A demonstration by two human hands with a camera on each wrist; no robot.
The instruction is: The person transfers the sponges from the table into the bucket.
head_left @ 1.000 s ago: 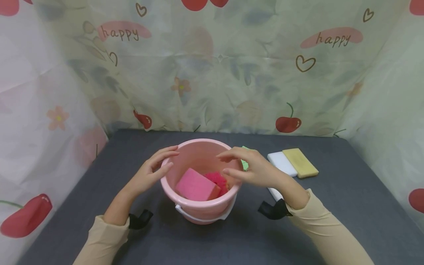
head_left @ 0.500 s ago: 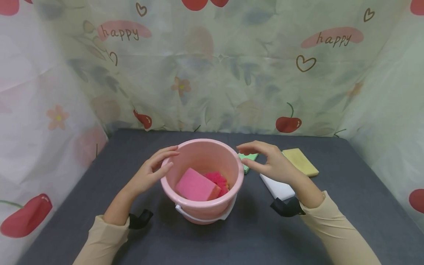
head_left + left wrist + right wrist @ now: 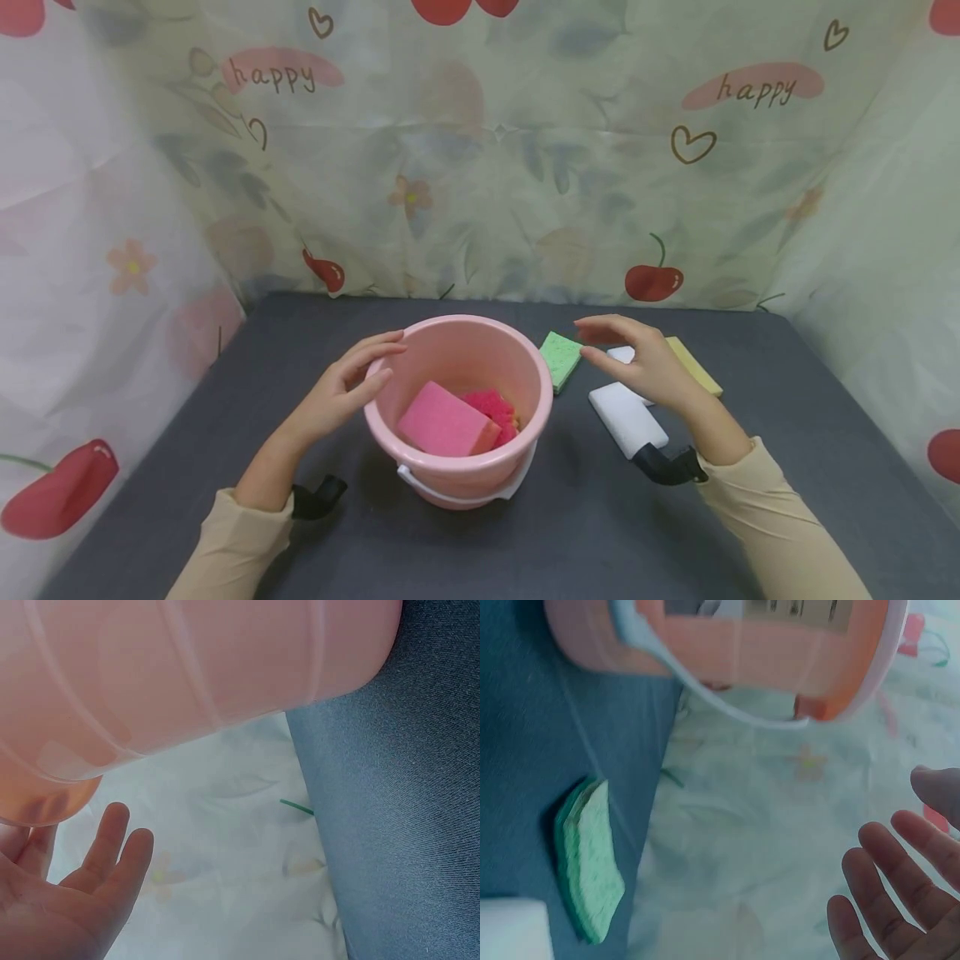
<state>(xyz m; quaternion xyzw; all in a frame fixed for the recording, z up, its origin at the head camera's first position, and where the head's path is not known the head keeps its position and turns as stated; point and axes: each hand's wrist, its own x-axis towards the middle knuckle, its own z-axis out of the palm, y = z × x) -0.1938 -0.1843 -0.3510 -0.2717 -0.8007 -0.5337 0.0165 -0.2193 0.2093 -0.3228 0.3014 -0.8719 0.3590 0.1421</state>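
Note:
A pink bucket (image 3: 420, 343) stands on the dark table, holding a pink sponge (image 3: 442, 421) and a crumpled red piece (image 3: 491, 408). My left hand (image 3: 341, 392) is at the bucket's left rim, fingers loosely bent; in the left wrist view, the fingers of that hand (image 3: 82, 900) reach up beside the rim. My right hand (image 3: 641, 362) hovers empty to the right of the bucket, fingers relaxed. Its fingertips come close to a green sponge (image 3: 561, 360) in the head view. From the right wrist, the spread fingers (image 3: 896, 911) hold nothing.
Two white sponges, one nearer (image 3: 628, 421) and one farther (image 3: 621, 354), lie below the right hand. Beyond them is a yellow sponge (image 3: 697, 367), partly hidden by the hand. The bucket's white handle (image 3: 461, 499) hangs down its front. Patterned curtains (image 3: 495, 167) surround the table.
My right hand has moved right, from over the bucket's rim to beyond the green sponge, uncovering that sponge and the nearer white one. The left hand and the bucket have stayed put.

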